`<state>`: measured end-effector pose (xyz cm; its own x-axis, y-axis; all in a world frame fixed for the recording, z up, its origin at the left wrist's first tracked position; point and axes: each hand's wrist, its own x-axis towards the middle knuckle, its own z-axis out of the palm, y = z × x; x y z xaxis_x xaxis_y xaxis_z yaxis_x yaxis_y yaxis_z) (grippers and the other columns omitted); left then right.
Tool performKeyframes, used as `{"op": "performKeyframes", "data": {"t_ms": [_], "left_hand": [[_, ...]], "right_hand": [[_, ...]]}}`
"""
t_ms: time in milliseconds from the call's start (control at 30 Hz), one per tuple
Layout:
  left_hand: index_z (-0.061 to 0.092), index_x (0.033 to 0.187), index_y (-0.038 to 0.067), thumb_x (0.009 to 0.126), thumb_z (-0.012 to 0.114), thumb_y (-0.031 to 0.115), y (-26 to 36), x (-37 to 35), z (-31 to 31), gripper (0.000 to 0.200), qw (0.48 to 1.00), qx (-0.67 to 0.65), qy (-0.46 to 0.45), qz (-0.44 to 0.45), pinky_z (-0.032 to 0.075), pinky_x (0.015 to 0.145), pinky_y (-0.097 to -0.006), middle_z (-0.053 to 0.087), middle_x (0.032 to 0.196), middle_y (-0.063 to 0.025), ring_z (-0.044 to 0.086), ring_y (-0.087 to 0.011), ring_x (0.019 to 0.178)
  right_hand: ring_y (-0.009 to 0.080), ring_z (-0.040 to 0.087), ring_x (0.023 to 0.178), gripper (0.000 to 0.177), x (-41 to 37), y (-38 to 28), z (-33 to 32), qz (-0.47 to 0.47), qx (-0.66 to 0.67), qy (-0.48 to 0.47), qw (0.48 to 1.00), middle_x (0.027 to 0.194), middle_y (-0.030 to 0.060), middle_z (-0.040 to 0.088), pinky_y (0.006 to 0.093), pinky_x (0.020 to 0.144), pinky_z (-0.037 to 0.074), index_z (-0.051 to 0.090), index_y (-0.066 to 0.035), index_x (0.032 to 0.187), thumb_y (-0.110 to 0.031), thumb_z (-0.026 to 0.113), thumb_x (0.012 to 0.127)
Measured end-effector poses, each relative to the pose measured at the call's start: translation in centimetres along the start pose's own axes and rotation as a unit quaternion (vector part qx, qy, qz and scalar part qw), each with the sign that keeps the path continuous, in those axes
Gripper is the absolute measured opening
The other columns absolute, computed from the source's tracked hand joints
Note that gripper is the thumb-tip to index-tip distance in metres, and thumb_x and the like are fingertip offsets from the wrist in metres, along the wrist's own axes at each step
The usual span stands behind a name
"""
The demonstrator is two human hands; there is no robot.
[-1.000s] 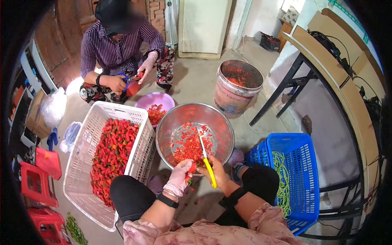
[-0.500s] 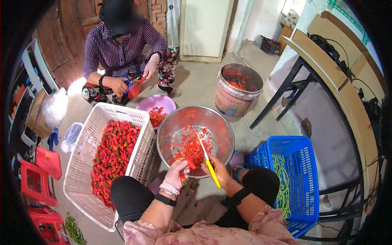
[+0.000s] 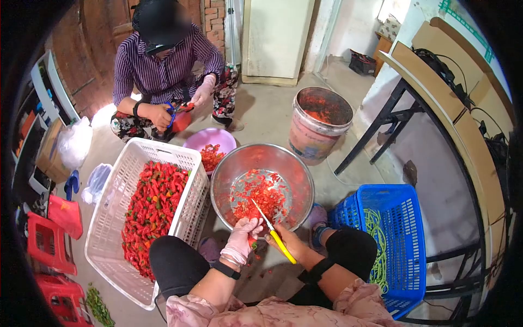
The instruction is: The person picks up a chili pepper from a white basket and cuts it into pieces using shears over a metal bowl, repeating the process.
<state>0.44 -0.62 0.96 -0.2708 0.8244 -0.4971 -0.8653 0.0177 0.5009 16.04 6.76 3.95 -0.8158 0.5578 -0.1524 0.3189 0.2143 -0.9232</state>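
Note:
In the head view my left hand (image 3: 242, 240), in a thin translucent glove, is closed around a red pepper (image 3: 252, 243) whose green stem end points down toward me. My right hand (image 3: 290, 244) grips yellow-handled scissors (image 3: 283, 249), the blades slanting up and left beside the gloved fingers. Both hands are at the near rim of a large metal basin (image 3: 308, 204). Chopped red pepper (image 3: 264, 191) lies across its bottom. Left of the basin stands a white plastic crate (image 3: 111, 218) with a heap of whole red peppers (image 3: 152, 207), a few green or orange.
Opposite me a person (image 3: 163, 76) cuts a pepper with blue-handled scissors (image 3: 173, 113) over a pink bowl (image 3: 226, 139) of pieces. A stained bucket (image 3: 313, 136) stands behind the basin. At right are a blue crate (image 3: 407, 245) with green beans and a black-legged table (image 3: 389, 117).
The scissor blades have swung down and left, closer to my gloved hand and the pepper. The other person's hands have barely moved.

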Motion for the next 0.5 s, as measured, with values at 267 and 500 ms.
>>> {"op": "performKeyframes", "data": {"t_ms": [267,500], "left_hand": [[0.052,0.092,0.004,0.085,0.058,0.012,0.0,0.4,0.0,0.012,0.996,0.071,0.034,0.032,0.041,0.043,-0.0207,0.063,0.084,-0.0105,0.056,-0.0123,0.057],[0.052,0.094,0.005,0.084,0.06,0.015,-0.4,0.0,0.4,0.016,0.993,0.114,0.042,0.006,0.04,0.042,-0.0206,0.063,0.081,-0.0086,0.053,-0.0102,0.053]], "right_hand": [[0.0107,0.044,0.072,0.032,0.4,2.6,-0.6,0.016,-0.007,-0.003,1.0,0.079,0.0038,0.048,0.027,0.064,0.04,0.044,-0.002,0.103,-0.025,0.058,0.086],[0.0147,0.051,0.072,0.041,-0.3,0.1,-0.8,0.05,-0.041,-0.005,0.998,0.078,0.0094,0.053,0.0307,0.067,0.043,0.046,-0.003,0.101,-0.038,0.059,0.083]]}}
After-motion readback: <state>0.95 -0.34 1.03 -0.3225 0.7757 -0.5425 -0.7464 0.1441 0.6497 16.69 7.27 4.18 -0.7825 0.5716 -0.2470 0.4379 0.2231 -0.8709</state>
